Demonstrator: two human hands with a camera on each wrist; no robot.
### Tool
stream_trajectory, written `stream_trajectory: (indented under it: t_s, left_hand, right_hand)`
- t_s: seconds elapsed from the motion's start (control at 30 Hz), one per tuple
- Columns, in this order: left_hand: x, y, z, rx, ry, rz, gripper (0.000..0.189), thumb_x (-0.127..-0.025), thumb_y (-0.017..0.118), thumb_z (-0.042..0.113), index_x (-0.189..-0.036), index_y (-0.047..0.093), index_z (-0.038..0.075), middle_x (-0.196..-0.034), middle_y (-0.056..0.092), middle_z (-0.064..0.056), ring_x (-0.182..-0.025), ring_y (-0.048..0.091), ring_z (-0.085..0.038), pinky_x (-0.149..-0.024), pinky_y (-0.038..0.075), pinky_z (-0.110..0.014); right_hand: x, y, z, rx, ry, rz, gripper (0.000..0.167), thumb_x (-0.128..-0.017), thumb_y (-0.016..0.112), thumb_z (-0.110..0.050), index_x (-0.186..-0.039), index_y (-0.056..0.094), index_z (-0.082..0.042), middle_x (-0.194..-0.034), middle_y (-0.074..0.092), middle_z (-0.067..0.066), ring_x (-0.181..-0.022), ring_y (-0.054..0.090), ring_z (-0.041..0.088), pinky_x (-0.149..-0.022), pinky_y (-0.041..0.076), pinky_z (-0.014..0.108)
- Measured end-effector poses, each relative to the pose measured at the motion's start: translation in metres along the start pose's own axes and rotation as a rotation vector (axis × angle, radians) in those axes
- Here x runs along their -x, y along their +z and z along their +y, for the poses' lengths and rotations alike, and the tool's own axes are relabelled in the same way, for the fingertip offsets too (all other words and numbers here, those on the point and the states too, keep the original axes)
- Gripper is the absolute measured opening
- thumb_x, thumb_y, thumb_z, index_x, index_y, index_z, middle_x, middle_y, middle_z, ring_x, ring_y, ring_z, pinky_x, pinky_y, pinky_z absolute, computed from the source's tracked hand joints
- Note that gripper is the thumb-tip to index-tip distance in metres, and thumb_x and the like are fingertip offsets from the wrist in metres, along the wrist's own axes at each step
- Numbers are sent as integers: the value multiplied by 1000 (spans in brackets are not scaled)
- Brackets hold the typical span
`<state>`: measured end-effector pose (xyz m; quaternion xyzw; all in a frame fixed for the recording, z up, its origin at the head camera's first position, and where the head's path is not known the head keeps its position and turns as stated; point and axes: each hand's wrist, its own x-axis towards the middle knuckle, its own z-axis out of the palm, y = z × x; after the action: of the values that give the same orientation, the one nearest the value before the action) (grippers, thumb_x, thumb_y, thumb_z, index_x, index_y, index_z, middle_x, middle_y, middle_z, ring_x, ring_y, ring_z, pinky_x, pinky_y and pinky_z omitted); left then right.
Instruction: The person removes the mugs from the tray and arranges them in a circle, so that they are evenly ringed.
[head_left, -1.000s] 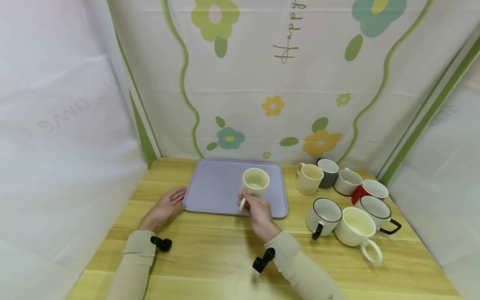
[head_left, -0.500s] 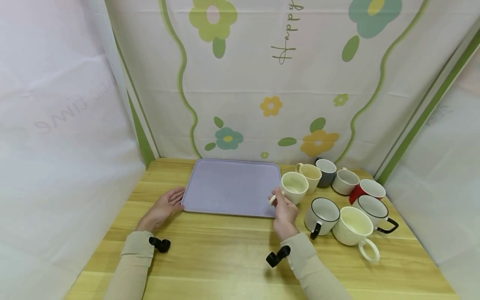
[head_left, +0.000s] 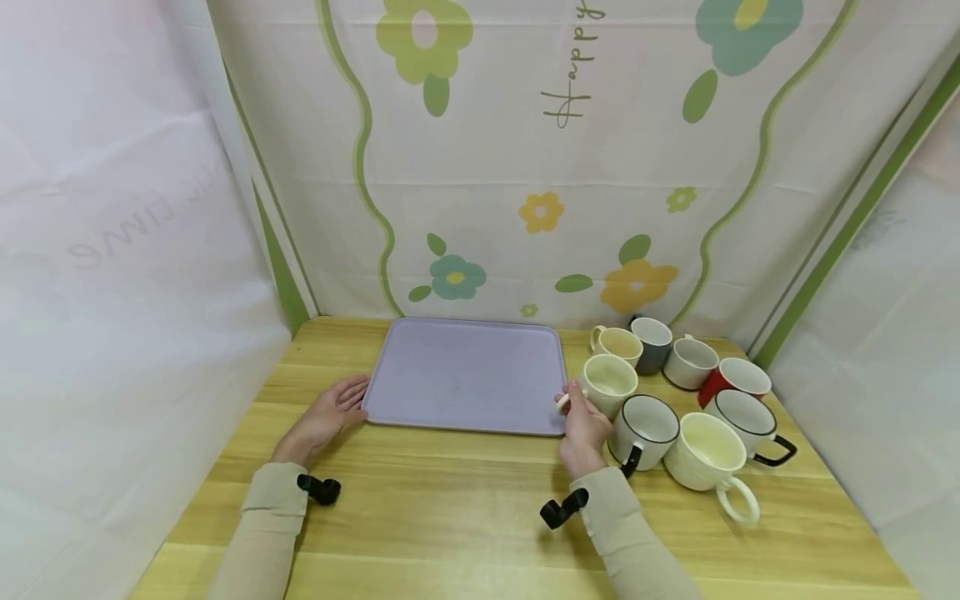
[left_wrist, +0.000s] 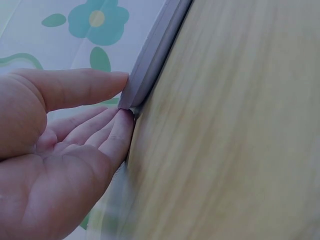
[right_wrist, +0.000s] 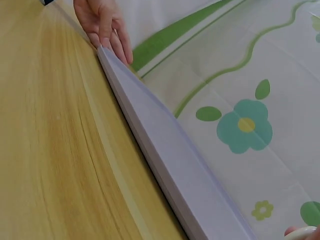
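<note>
In the head view my right hand (head_left: pixel 586 432) pinches the handle of a pale cream mug (head_left: pixel 610 377), which stands upright among other mugs, just right of the lavender tray (head_left: pixel 465 375). The right wrist view catches only a bit of the mug handle (right_wrist: pixel 303 233) and a fingertip at its lower right corner. My left hand (head_left: pixel 324 419) lies at the tray's near left corner. In the left wrist view its thumb (left_wrist: pixel 85 87) and fingers are fairly straight and touch the tray's edge (left_wrist: pixel 150 60). Nothing lies on the tray.
Around the cream mug stand a yellow mug (head_left: pixel 621 346), a dark grey mug (head_left: pixel 652 354), a black-rimmed white mug (head_left: pixel 645 437) and a larger cream mug (head_left: pixel 701 458). A red mug (head_left: pixel 716 387) and other white mugs are farther right. A floral cloth (head_left: pixel 480 167) hangs behind the wooden table (head_left: pixel 450 517).
My right hand has carried the cream mug from above the tray's right half rightward, to a spot between the yellow mug and the black-rimmed mug. The left hand stays at the tray corner.
</note>
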<state>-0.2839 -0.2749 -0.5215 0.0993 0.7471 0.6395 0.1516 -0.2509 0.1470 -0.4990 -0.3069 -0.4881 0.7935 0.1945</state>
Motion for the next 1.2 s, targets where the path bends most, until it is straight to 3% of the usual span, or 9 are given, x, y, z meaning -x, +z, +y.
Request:
stream_trajectory:
  t_s: [0.27, 0.53, 0.67, 0.8, 0.97, 1.07, 1.13, 1.2]
  left_hand:
    - [0, -3, -4, -9, 0, -14, 77, -105, 55, -7, -168, 10, -4, -175, 12, -27, -164, 13, -45, -124, 39, -26]
    - [0, -2, -3, 1, 5, -18, 77, -105, 55, -7, -168, 9, -4, -175, 12, -28, -164, 13, -45, -122, 41, -21]
    - [1, -2, -1, 17, 2, -16, 78, -104, 55, -8, -168, 9, -4, -175, 11, -28, -164, 12, -45, -126, 36, -29]
    - [1, -1, 0, 10, 11, -19, 78, -105, 55, -8, -167, 9, -6, -175, 11, -30, -163, 12, -47, -129, 30, -41]
    - [1, -2, 0, -12, 15, -17, 77, -106, 55, -6, -167, 9, -6, -175, 12, -30, -163, 13, -47, -128, 34, -36]
    - [0, -3, -2, -3, 17, -15, 78, -105, 55, -7, -167, 9, -5, -175, 12, -29, -163, 13, -46, -122, 41, -21]
    - [0, -3, -3, 0, 21, -14, 78, -105, 55, -8, -167, 9, -6, -175, 12, -29, -163, 12, -46, -121, 41, -20]
    - [1, -2, -3, 1, 23, -18, 78, -105, 55, -8, -167, 9, -6, -175, 12, -30, -163, 12, -46, -121, 41, -20]
  right_hand:
    - [-3, -4, 0, 7, 19, 13, 23, -99, 77, -26, -96, 85, -4, -70, 78, -9, -65, 68, 4, -66, 50, 18]
    - [-3, -6, 1, 6, 19, 22, 24, -100, 76, -25, -102, 84, -2, -72, 78, -7, -65, 69, 4, -66, 53, 18]
    - [-3, -6, 0, 11, 25, 12, 25, -100, 75, -24, -104, 83, -1, -71, 78, -9, -68, 70, 3, -66, 54, 17]
    - [-2, -7, -1, 16, 30, -19, 20, -100, 75, -23, -95, 85, -6, -72, 77, -9, -69, 68, 5, -69, 53, 19]
    - [-2, -12, -3, 50, 28, -70, 23, -101, 74, -25, -81, 82, -19, -73, 77, -9, -69, 65, 3, -70, 55, 18]
    - [-1, -16, -2, 85, 28, -99, 21, -101, 73, -27, -86, 84, -18, -74, 78, -11, -72, 66, 2, -75, 56, 19]
    - [0, -20, -2, 112, 25, -115, 20, -102, 73, -28, -101, 85, -12, -78, 79, -11, -76, 66, 1, -79, 57, 20]
    - [2, -23, -2, 143, 24, -127, 31, -102, 72, -28, -117, 80, -3, -84, 80, -11, -79, 66, 1, -85, 59, 21]
